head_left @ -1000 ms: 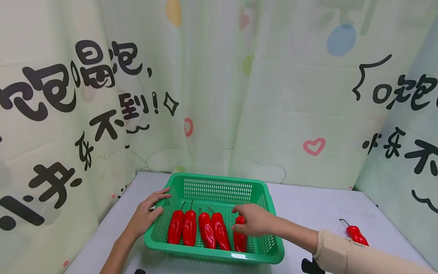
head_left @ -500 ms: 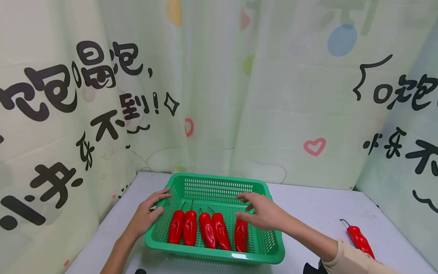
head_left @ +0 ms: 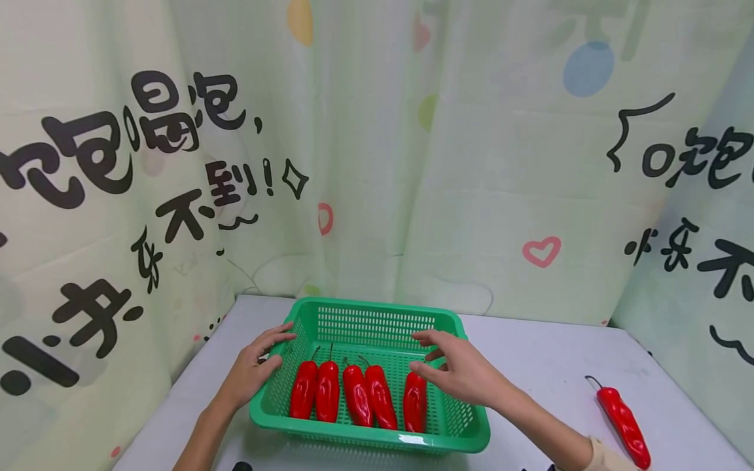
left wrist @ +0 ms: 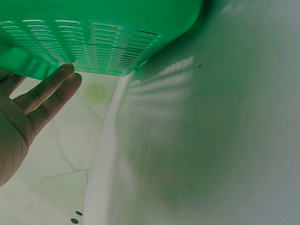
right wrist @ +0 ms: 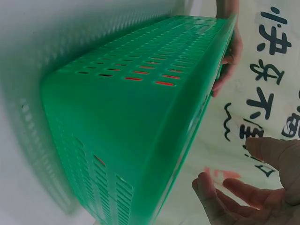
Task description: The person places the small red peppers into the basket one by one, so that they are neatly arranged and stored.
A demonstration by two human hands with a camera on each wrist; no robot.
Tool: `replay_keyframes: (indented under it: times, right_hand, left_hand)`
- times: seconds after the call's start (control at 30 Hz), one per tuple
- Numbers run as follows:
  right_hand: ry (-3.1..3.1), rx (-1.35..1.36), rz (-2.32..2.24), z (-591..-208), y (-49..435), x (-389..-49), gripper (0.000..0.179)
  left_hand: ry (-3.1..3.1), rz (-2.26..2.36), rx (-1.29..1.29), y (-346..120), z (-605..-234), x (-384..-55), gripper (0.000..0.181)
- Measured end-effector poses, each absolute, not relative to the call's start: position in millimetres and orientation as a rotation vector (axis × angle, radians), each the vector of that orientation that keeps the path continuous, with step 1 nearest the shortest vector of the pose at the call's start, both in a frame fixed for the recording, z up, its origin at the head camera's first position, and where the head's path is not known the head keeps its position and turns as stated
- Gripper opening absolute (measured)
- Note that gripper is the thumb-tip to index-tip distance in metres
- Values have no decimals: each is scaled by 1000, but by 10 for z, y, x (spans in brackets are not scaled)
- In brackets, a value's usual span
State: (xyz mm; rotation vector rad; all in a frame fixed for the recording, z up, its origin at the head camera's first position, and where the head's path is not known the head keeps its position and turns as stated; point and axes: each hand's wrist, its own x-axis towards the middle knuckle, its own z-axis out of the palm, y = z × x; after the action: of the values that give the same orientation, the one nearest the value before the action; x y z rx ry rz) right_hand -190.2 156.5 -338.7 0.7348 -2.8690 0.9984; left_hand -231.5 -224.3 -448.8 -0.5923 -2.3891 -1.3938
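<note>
Several glossy red chili peppers (head_left: pixel 356 396) lie side by side in a green plastic basket (head_left: pixel 371 430) in the head view. The rightmost chili pepper (head_left: pixel 415 405) lies a little apart from the others. My left hand (head_left: pixel 250 373) rests at the basket's left rim; the left wrist view shows its straight fingers (left wrist: pixel 54 96) against the slotted wall. Over the right part of the basket hovers my right hand (head_left: pixel 465 369), fingers spread and slightly bent, with nothing in it. The right wrist view shows the same gap between thumb (right wrist: pixel 267 150) and fingers.
Another red chili pepper (head_left: pixel 623 424) lies on the white table (head_left: pixel 530 353), right of the basket. Behind and beside the table hangs a pale green curtain (head_left: pixel 365 196) with dark lettering. A dark object (head_left: pixel 241 466) peeks in at the bottom edge.
My right hand has let go of the rightmost chili pepper and drawn up and to the right. The right forearm has moved back, uncovering the pepper on the table. My left hand stays put.
</note>
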Motion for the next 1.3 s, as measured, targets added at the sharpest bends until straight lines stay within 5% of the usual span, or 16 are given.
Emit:
replay_keyframes:
  times: [1.3]
  right_hand:
    - [-2748, 492, 1151, -3509, 1838, -1709, 59]
  left_hand:
    - [-2386, -1397, -607, -2243, -4502, -2323, 43]
